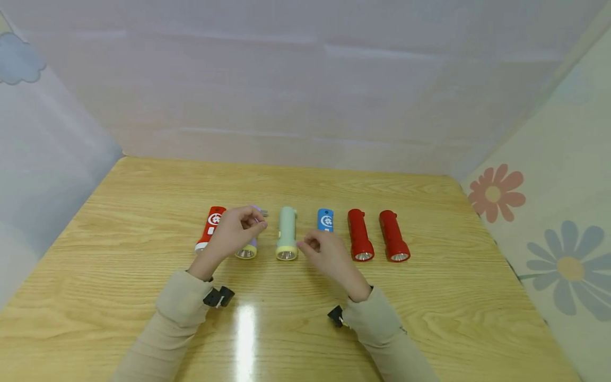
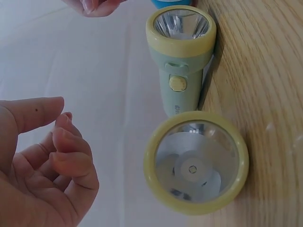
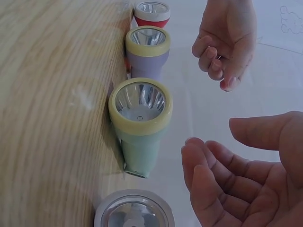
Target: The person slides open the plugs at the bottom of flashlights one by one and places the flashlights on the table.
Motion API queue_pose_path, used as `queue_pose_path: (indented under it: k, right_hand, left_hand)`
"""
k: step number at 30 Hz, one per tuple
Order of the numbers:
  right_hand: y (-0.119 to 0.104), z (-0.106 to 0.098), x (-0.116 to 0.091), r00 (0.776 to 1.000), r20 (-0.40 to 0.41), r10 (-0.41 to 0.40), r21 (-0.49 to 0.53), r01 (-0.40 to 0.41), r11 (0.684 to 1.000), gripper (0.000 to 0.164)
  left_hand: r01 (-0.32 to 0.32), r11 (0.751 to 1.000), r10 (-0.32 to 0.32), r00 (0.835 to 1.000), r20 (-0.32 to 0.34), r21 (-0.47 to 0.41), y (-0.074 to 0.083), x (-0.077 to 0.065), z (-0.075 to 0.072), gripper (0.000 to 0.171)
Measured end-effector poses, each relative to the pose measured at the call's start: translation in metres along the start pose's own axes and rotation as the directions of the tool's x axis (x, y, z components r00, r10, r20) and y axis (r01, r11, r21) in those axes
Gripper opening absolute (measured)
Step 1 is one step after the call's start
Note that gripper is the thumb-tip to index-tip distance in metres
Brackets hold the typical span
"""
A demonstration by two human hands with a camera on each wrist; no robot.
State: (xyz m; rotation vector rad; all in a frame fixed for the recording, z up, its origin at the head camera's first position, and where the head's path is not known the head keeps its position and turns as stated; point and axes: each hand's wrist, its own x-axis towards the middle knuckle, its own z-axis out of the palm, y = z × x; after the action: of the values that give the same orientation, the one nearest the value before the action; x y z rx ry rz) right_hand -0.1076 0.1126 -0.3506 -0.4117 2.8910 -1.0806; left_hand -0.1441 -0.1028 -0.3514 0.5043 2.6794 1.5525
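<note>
My left hand [image 1: 231,233] hovers above the purple flashlight [image 1: 252,244], its fingers loosely curled with nothing between them. In the left wrist view the thumb and fingertips of that hand are close together and hold nothing. My right hand [image 1: 330,257] is over the lower part of the blue flashlight [image 1: 326,215] and hides its front end. Its fingers bend loosely, and the right wrist view shows a gap between thumb and fingers. Between the two hands lies a pale green flashlight [image 1: 287,228] with a yellow rim, apart from both.
A red flashlight with a white rim [image 1: 209,229] lies at the left end of the row. Two plain red flashlights, one [image 1: 360,233] beside the other [image 1: 393,235], lie to the right. All the lenses face me on the wooden table [image 1: 286,185].
</note>
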Motion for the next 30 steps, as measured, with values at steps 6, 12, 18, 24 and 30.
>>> queue_pose_path:
  k: [6,12,18,24,30]
  right_hand:
    - [0.002,0.0,0.002,0.999,0.032,0.038,0.029,-0.039,0.999,0.015]
    - [0.007,0.004,0.006,0.992,0.071,0.102,0.082,-0.108,0.991,0.02]
    - [0.01,0.007,0.01,0.986,0.099,0.136,0.079,-0.144,0.986,0.031]
    - [0.01,0.01,0.013,0.979,0.123,0.165,0.025,-0.169,0.985,0.041]
    - [0.01,0.014,0.015,0.978,0.138,0.154,-0.028,-0.152,0.988,0.043]
  left_hand:
    - [0.013,1.0,-0.013,1.0,0.007,-0.009,-0.002,0.004,0.002,0.007]
    - [0.037,0.999,-0.037,0.999,-0.005,0.013,-0.01,0.012,0.006,0.015]
    - [0.093,0.995,-0.094,0.995,0.018,0.039,-0.013,0.021,0.008,0.028]
    - [0.148,0.987,-0.151,0.987,0.057,0.063,-0.016,0.03,0.014,0.042]
    - [0.187,0.98,-0.194,0.976,0.103,0.069,-0.016,0.037,0.019,0.046]
